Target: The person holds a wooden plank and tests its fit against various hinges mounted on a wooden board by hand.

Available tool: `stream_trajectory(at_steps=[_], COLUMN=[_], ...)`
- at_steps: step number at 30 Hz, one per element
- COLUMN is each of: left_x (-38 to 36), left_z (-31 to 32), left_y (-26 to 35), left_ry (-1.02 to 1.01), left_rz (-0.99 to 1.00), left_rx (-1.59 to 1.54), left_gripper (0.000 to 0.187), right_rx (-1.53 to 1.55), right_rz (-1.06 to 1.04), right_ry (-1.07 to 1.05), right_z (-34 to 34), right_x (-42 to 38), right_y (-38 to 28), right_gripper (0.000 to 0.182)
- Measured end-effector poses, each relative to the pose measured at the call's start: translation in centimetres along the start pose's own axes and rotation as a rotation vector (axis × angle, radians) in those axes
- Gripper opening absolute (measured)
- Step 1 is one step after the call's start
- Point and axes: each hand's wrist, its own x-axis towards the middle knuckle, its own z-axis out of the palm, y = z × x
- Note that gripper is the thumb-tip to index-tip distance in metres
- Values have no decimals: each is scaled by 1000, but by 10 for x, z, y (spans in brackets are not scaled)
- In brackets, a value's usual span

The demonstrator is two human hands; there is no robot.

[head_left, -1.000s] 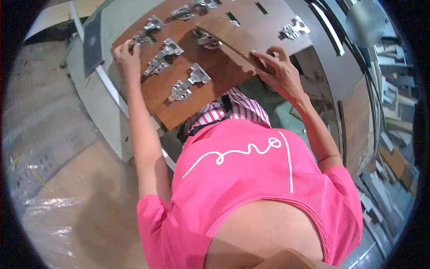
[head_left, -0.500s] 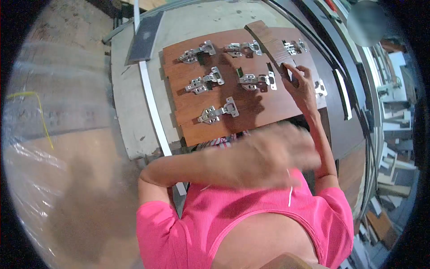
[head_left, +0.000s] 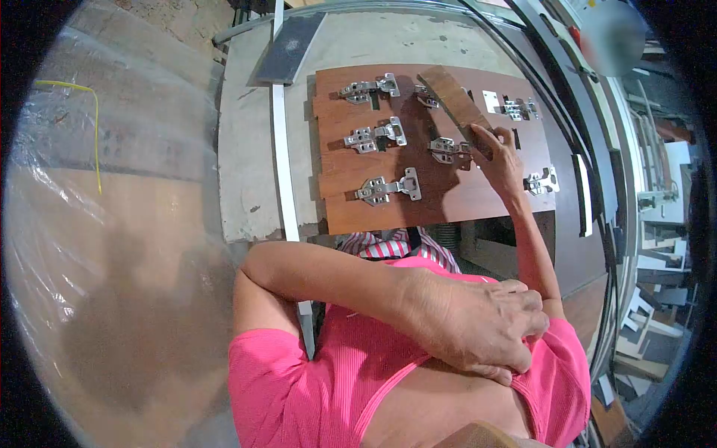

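Note:
My right hand (head_left: 502, 163) reaches over the reddish-brown board (head_left: 347, 213), its fingers closed round the lower end of a flat wooden strip (head_left: 455, 101). That strip slants over the board, next to a hinge (head_left: 446, 150) and partly covering another at the top. Several more metal hinges, among them one at the lower left (head_left: 387, 188) and one at the right (head_left: 542, 181), lie on the board. Across my chest, my left hand (head_left: 478, 325) rests with curled fingers gripping the neckline of the pink shirt (head_left: 299, 381).
The board lies on a pale worktop (head_left: 246, 172). A long white strip (head_left: 283, 164) and a dark grey panel (head_left: 291, 48) are left of it. Dark long profiles (head_left: 556, 112) run along the right. Clear plastic sheeting (head_left: 149, 134) covers the left side; offcuts (head_left: 650, 321) are piled at far right.
My left hand, blurred before, has come down onto the shirt's neckline. The view has shifted, so the board sits further right. My right hand still holds the strip, now over the middle hinge's right side.

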Motion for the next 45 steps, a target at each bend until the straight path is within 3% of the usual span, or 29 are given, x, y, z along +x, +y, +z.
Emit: stream_trajectory(at_steps=[3,8,11,14,17,19,23,25,26,27,29,31,36,39,41,45], left_x=[2,5,4,4,5,5,-53,-111,-142,-161,-180,-198,-240,-237,-238,-249], left_z=[2,11,11,6,8,2,-55,-73,-74,-73,-74,-68,-58,-59,-62,-57], left_y=[-3,1,-3,-3,-3,-1,-30,-59,-85,-99,-116,-136,-171,-160,-155,-152], left_ry=[34,93,143,8,112,375,604,569,713,721,667,705,694,699,696,744], left_rz=[46,47,53,25,39,17,-291,-653,-971,-1189,-1379,-1402,-1185,-1104,-1136,-1076], left_rx=[82,296,59,-56,86,196,932,1361,1165,1115,880,822,1139,1176,1199,1100], left_gripper=[19,23,21,20,19,15,14,15,20,29,44,50,39,36,34,30], right_rx=[-104,3,109,109,45,4,-73,18,4,5,27,47,-20,106,110,223], right_rz=[-65,-34,-74,-142,-185,-292,-289,-307,-300,-285,-339,-349,-374,-270,-328,-170], right_ry=[-1,-37,-44,-54,-91,-95,-90,-33,-47,-64,-27,-16,-36,-111,-74,-212], right_z=[6,2,13,21,27,35,41,42,42,45,53,47,50,41,42,23], right_x=[0,4,10,17,23,27,30,27,26,26,27,23,18,2,-11,-52], right_y=[7,-12,-23,-42,-60,-62,-66,-63,-64,-62,-55,-60,-48,-47,-41,-45], right_gripper=[49,48,47,47,46,48,47,46,46,46,45,45,44,43,45,50])
